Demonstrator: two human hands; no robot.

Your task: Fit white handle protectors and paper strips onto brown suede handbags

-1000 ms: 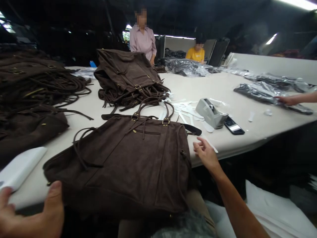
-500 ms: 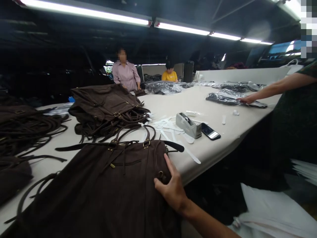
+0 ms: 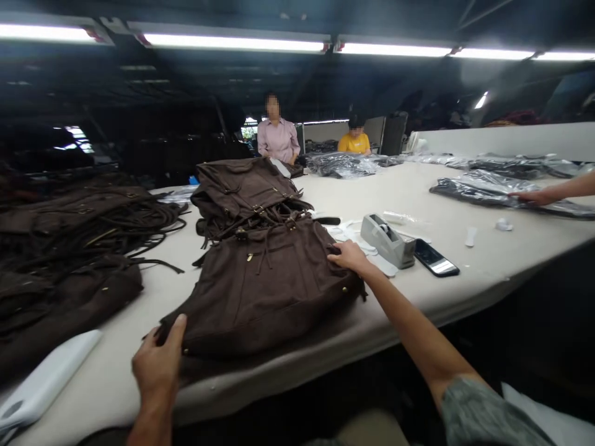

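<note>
Across the long cream table (image 3: 418, 297): a heap of brown bags (image 3: 74, 248) at left, a stack of brown bags (image 3: 246, 189) mid-table, plastic-wrapped bags (image 3: 478, 191) at right under a co-worker's hand (image 3: 534, 197)
Bag: a brown suede bag (image 3: 260, 291) lies flat near the table's front edge, touching the stack's near side
Left hand (image 3: 158, 365): thumb pressed on the bag's near corner, fingers out of sight, so any pinch cannot be told
Right hand (image 3: 351, 257): fingers loosely spread over the bag's far edge, not pinching
Beyond the right hand: a grey tape dispenser (image 3: 383, 241), a black phone (image 3: 434, 257) just beside it
</note>
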